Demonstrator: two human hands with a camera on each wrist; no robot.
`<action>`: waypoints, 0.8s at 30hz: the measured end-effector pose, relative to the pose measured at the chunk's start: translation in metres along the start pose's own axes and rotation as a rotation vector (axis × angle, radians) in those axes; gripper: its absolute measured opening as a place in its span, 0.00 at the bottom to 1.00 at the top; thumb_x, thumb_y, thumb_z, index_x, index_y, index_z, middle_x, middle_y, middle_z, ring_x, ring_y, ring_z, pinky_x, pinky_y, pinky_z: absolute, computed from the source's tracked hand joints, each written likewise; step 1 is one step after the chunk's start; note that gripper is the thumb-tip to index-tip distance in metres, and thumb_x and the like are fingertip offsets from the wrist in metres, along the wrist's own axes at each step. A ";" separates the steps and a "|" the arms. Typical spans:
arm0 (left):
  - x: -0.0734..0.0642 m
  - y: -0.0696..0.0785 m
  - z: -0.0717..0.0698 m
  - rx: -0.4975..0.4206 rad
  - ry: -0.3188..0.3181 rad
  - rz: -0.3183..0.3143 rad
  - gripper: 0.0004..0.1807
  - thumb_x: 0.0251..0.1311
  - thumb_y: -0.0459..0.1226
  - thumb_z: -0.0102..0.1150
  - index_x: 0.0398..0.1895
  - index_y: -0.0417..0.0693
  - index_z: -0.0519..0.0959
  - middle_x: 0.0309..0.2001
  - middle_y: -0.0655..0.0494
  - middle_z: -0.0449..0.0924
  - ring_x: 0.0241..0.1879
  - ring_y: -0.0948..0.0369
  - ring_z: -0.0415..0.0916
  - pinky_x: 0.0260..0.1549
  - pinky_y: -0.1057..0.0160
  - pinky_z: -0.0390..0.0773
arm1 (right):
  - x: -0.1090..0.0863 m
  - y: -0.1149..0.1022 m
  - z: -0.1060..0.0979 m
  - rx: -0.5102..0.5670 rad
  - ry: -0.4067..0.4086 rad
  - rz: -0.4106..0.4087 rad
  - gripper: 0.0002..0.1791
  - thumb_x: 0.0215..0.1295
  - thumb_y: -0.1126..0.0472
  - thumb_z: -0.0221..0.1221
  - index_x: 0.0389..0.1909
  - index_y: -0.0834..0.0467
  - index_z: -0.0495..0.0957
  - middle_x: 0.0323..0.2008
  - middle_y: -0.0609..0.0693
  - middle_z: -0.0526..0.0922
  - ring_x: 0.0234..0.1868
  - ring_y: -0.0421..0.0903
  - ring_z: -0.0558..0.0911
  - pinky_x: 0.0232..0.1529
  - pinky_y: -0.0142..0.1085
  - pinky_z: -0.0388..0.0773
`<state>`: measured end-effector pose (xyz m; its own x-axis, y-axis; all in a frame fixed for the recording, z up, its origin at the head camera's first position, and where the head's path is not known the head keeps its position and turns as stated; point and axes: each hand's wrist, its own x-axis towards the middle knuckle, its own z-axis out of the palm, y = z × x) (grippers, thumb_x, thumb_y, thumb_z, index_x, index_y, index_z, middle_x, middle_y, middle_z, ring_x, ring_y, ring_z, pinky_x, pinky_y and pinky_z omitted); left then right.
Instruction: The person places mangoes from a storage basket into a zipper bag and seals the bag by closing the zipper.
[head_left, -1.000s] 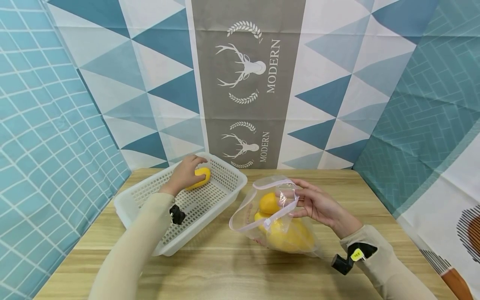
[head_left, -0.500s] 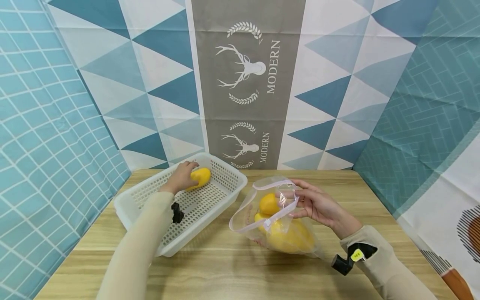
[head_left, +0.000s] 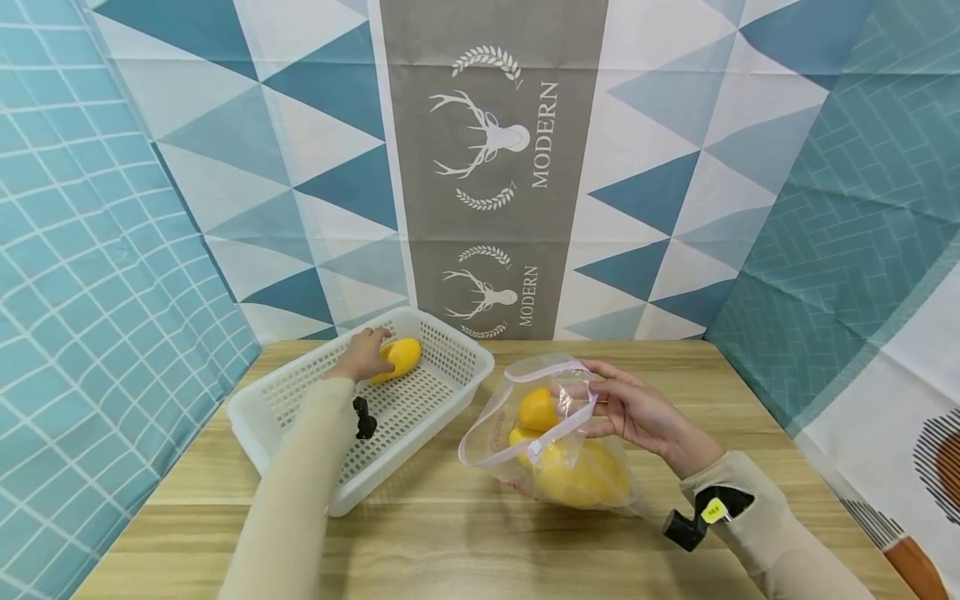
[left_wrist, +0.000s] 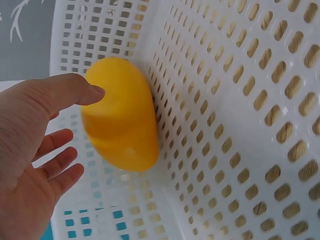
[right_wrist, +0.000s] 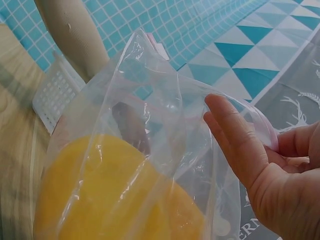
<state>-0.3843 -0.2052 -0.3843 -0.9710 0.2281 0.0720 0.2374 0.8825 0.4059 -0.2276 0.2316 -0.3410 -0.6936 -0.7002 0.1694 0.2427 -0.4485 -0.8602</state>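
Note:
In the white perforated basket (head_left: 408, 446) lies a smooth yellow mango (left_wrist: 122, 115). My left hand (head_left: 362, 354) reaches over the basket's far left side beside the mango. In the left wrist view the thumb of that hand (left_wrist: 35, 130) overlaps the mango's edge; whether it touches cannot be told. The other fingers are loosely bent and hold nothing. On the right, my right hand (head_left: 637, 412) holds the rim of a clear zip bag (head_left: 487, 433), its mouth spread wide. Several yellow mangoes (head_left: 581, 475) sit inside the bag, seen through the plastic in the right wrist view.
A wooden table (head_left: 450, 550) carries the basket on the left and the bag on the right, with a gap between them. Behind stands a patterned cloth wall (head_left: 487, 167); tiled-pattern sheets (head_left: 112, 250) close in the sides.
My left hand has drawn slightly left and back along the mango, and its forearm has shifted right. The mango appears more uncovered. My right hand and the bag have stayed still.

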 end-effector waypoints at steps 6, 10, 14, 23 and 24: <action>0.003 -0.008 0.010 -0.017 0.006 -0.047 0.38 0.59 0.33 0.66 0.70 0.29 0.61 0.66 0.25 0.59 0.65 0.32 0.56 0.61 0.37 0.64 | 0.000 0.000 -0.001 -0.001 -0.036 0.000 0.24 0.80 0.70 0.29 0.67 0.55 0.66 0.60 0.59 0.79 0.54 0.55 0.82 0.46 0.44 0.82; 0.005 -0.013 0.016 -0.018 0.014 -0.092 0.40 0.57 0.33 0.66 0.70 0.28 0.60 0.66 0.25 0.58 0.65 0.32 0.56 0.62 0.37 0.63 | 0.001 -0.001 -0.001 -0.006 -0.043 0.002 0.25 0.80 0.71 0.28 0.66 0.55 0.67 0.59 0.59 0.79 0.54 0.55 0.82 0.46 0.44 0.82; 0.007 -0.014 0.022 -0.018 0.016 -0.107 0.41 0.56 0.35 0.66 0.70 0.28 0.60 0.64 0.25 0.60 0.62 0.32 0.60 0.60 0.36 0.65 | 0.000 -0.003 -0.001 -0.005 -0.047 0.004 0.26 0.79 0.71 0.28 0.66 0.54 0.67 0.60 0.59 0.79 0.55 0.55 0.82 0.46 0.44 0.82; 0.014 -0.014 0.036 0.009 0.004 -0.132 0.42 0.59 0.36 0.67 0.72 0.31 0.57 0.62 0.26 0.61 0.62 0.33 0.60 0.60 0.35 0.64 | -0.001 -0.002 -0.002 -0.024 -0.030 -0.003 0.26 0.79 0.71 0.28 0.66 0.54 0.67 0.59 0.59 0.79 0.54 0.56 0.82 0.46 0.44 0.82; 0.015 -0.014 0.037 0.013 -0.005 -0.139 0.42 0.59 0.36 0.67 0.72 0.32 0.57 0.62 0.26 0.61 0.62 0.34 0.60 0.59 0.35 0.65 | -0.001 -0.002 -0.002 -0.024 -0.028 -0.004 0.26 0.79 0.71 0.28 0.66 0.54 0.68 0.59 0.59 0.79 0.54 0.56 0.83 0.46 0.44 0.82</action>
<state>-0.4006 -0.1986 -0.4226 -0.9944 0.1055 0.0114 0.1012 0.9112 0.3994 -0.2285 0.2342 -0.3405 -0.6751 -0.7139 0.1860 0.2232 -0.4380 -0.8708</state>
